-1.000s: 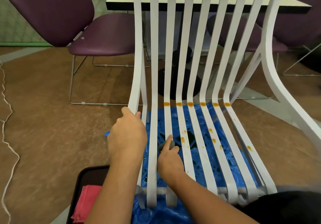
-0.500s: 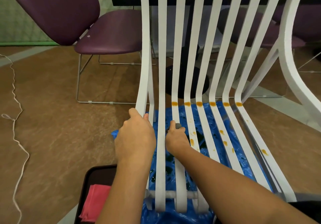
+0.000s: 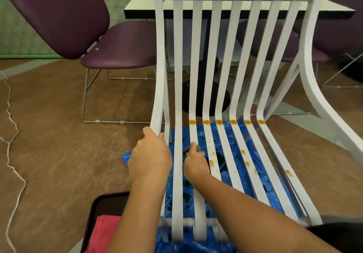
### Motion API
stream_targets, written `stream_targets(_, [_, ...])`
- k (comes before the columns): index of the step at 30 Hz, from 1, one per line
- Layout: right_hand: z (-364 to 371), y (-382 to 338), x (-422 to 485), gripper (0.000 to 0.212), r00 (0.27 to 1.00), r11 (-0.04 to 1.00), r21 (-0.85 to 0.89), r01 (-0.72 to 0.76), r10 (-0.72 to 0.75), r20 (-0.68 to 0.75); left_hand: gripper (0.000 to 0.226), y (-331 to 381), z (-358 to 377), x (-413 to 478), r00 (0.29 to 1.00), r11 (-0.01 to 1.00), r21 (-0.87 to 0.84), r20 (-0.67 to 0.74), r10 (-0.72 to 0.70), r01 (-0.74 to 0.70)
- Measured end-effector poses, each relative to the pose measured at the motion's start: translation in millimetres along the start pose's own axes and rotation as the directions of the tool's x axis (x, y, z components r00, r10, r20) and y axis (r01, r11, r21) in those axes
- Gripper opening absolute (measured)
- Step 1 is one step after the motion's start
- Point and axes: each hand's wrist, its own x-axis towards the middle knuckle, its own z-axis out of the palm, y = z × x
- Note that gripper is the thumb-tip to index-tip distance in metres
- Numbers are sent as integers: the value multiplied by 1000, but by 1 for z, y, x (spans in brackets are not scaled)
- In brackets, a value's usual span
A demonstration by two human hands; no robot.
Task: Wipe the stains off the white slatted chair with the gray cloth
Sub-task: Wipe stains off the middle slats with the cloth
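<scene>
Centrally, the white slatted chair [image 3: 216, 56] fills the frame, its back toward the top and its seat slats running down to the lower edge. We note the left hand [image 3: 150, 158] wrapped round the chair's left outer rail, fingers curled over its edge, where the rail bends. The right hand [image 3: 196, 164] is closed on the gray cloth [image 3: 193, 148] and presses it onto the second slat in from that rail. Only a small fold shows past the fingertips.

A row of orange stains [image 3: 219, 122] crosses six slats at the bend, just above the cloth. Smaller drops [image 3: 246, 163] dot the slats right of the hand. The right forearm lies across the lower slats and hides part of them.

Under the seat a blue plastic sheet [image 3: 196, 246] is spread on the brown floor. Lower left, a black tray [image 3: 102, 203] holds a pink cloth [image 3: 102, 233]. A white cord [image 3: 11, 164] trails down the left edge. Upper left stands a purple chair [image 3: 59, 13]. Behind the slats we see a white-topped table [image 3: 137, 3] and its dark base [image 3: 186, 95].
</scene>
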Motion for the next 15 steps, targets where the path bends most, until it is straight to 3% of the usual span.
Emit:
stream_targets(4, [8, 12, -31, 47, 1000, 997, -68, 25, -24, 9, 30, -1, 0, -1, 1000, 1000, -17, 4, -4, 4])
stream_targets(8, [22, 21, -63, 77, 1000, 987, -156, 26, -27, 1, 30, -2, 0, 0, 1000, 1000, -28, 7, -8, 8])
stream_targets(15, [23, 19, -65, 82, 998, 986, -164, -17, 7, -59, 27, -3, -2, -3, 1000, 999, -36, 16, -3, 3])
